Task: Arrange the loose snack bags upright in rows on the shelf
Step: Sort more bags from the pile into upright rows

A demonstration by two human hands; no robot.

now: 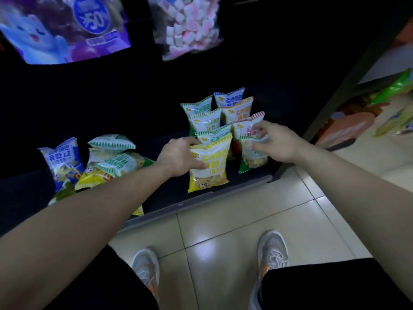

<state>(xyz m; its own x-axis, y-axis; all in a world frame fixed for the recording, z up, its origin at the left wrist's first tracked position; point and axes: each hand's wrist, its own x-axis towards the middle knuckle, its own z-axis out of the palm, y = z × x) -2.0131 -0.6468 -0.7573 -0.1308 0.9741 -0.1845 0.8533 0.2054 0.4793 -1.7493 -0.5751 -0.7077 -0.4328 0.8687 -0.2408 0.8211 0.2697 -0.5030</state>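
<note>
- L hand [178, 158] closes its grip on the yellow bag [209, 166], thumb across the front, fingers tucked behind the top edge; likely steadying it upright at the head of the left row.
- R hand [276, 142] pinches the top of the front green bag [253, 154] in the right row; fingers are blurred, so the exact hold is hard to read, but the grip looks closed on the bag's upper seal, prob. to square it w/ the yellow one.
- Both bags stand on the dark shelf [243, 179], just behind its front lip, near the right end.
- Behind them, two rows run back: approx. 3 green-trim bags behind the yellow one; in the right row a red-trim bag [248, 128], an orange-trim one and a blue-trim one at the rear. About 8 standing in all, incl. the two in hand; overlap makes the count uncertain.
- Rows lean slightly back, each bag propped on the next, which seems to keep them upright.
- Loose pile [107, 159] lies well apart at the shelf's left: a blue bag [61, 161] half-upright, roughly 4–5 green and yellow bags flat or tumbled; some hidden by the L forearm.
- Judgement: task about half done; pile awaits sorting.
- Above hang a purple cartoon pack [64, 27] and a marshmallow bag [188, 25]; tiled floor [234, 242] and 2 grey sneakers below.
</note>
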